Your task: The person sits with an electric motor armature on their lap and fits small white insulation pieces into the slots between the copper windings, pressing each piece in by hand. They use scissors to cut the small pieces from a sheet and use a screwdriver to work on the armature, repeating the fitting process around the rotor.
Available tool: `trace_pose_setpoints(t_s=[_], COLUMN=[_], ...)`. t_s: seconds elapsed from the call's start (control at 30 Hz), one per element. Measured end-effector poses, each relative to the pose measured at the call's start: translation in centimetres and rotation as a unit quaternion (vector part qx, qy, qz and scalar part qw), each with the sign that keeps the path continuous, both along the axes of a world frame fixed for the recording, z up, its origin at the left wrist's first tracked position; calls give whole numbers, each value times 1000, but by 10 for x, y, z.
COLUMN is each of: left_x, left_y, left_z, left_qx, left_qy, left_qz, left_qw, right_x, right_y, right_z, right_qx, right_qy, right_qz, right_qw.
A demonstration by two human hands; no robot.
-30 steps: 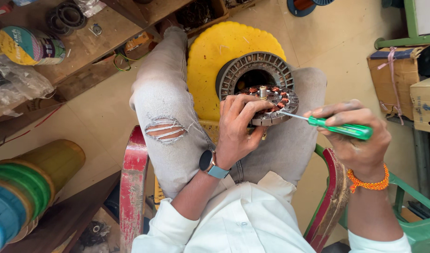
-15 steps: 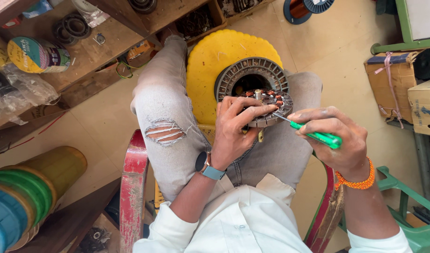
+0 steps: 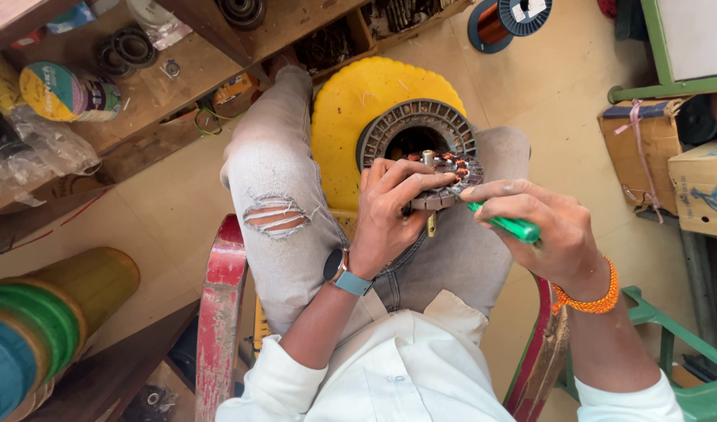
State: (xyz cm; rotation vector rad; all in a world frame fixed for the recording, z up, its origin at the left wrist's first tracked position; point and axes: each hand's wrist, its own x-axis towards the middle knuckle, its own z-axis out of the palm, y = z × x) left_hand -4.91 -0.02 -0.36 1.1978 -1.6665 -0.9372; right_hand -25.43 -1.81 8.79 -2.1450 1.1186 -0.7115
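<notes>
Left hand (image 3: 394,207) grips small wound stator (image 3: 444,180); right hand (image 3: 550,230) clenches green-handled screwdriver (image 3: 507,225).
Stator likely rigid and heavy; copper windings fragile: hold by laminated rim.

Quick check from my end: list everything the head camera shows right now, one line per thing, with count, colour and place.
wound motor stator: one, dark metal with copper coils, on the lap, held by the left hand
ring-shaped core: one, grey, on the yellow disc
yellow disc: one, yellow, across the knees
screwdriver: one, green handle, in the right hand, tip at the stator
copper wire spool: one, blue flanges, floor at top
cardboard boxes: two, brown, floor at right
tape roll: one, multicoloured, wooden shelf at left
large spools: several, yellow, green, blue, lower left
chair: one, red arms
left hand: wristwatch, gripping the stator
right hand: orange wrist thread, holding the screwdriver
</notes>
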Motion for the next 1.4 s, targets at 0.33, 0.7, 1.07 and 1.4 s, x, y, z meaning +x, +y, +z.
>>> trace_pose_setpoints(t_s=[0.33, 0.7, 1.07, 1.4], left_x=[1, 5, -3, -10], left_y=[-7, -34, -32, -32], left_z=[4, 20, 20, 17], left_qx=[-62, -46, -13, -34], left_qy=[-12, -74, -53, -49], left_qz=[16, -29, 21, 45], left_qw=[998, 996, 998, 997], right_x=[-14, -22, -14, 5], right_y=[16, 8, -6, 3], right_z=[-17, -58, -43, -32], right_qx=[92, 151, 178, 103], right_qy=[-328, -351, -292, -230], right_qz=[-143, -173, -136, -149], right_qw=[929, 908, 930, 956])
